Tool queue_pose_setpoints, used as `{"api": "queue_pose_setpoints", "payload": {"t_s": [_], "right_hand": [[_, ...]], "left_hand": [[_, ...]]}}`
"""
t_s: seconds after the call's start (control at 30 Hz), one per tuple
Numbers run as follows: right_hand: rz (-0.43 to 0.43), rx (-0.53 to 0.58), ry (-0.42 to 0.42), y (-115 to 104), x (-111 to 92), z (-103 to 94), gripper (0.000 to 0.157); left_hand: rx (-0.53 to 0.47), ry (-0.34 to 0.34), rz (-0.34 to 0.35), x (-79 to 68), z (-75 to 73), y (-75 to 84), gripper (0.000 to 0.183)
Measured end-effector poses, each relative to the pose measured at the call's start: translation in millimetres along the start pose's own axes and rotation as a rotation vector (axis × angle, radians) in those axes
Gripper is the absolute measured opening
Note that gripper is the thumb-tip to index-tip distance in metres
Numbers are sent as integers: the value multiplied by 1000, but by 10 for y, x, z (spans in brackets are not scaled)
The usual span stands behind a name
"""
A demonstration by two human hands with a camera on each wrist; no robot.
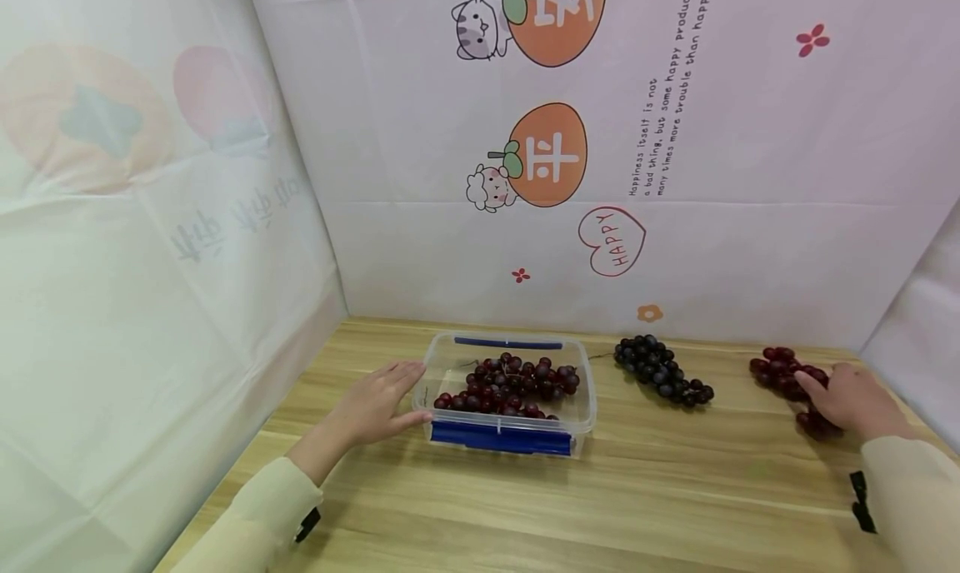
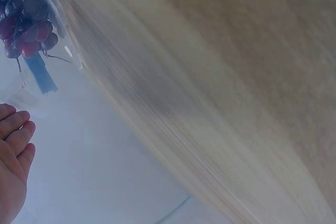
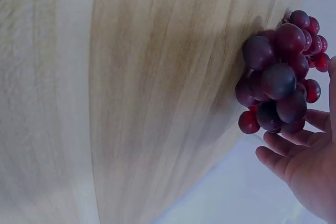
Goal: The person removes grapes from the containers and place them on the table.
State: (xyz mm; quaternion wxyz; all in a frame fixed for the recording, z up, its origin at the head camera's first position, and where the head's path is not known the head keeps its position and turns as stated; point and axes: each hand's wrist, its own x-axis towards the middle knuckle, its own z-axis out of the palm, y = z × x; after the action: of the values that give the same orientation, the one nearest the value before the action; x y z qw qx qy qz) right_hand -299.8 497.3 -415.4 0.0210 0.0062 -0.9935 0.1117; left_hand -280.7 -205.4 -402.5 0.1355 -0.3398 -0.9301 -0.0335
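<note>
My left hand rests with extended fingers at the left side of a clear plastic box with blue clips. Red grape bunches lie in the box; some show at the upper left of the left wrist view, above my straight fingers. On the far right my right hand holds a bunch of dark red grapes, thumb over it. Seen from the right wrist, the fingers curve around the side of that bunch. Whether it is lifted off the table cannot be told.
A bunch of black grapes lies on the wooden table, between the box and my right hand. Behind the table rises a white printed cloth, with another white cloth along the left side.
</note>
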Motion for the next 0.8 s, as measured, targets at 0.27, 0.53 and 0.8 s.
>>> {"api": "queue_pose_setpoints", "payload": {"t_s": [0.27, 0.53, 0.8], "right_hand": [[-34, -14, 18, -50, 12, -27, 84], [-58, 23, 117, -280, 90, -139, 84], [-59, 59, 225, -603, 159, -252, 81]], "left_hand": [[3, 8, 13, 9, 25, -19, 81], [4, 4, 9, 8, 24, -18, 80], [5, -2, 4, 10, 22, -22, 81]]}}
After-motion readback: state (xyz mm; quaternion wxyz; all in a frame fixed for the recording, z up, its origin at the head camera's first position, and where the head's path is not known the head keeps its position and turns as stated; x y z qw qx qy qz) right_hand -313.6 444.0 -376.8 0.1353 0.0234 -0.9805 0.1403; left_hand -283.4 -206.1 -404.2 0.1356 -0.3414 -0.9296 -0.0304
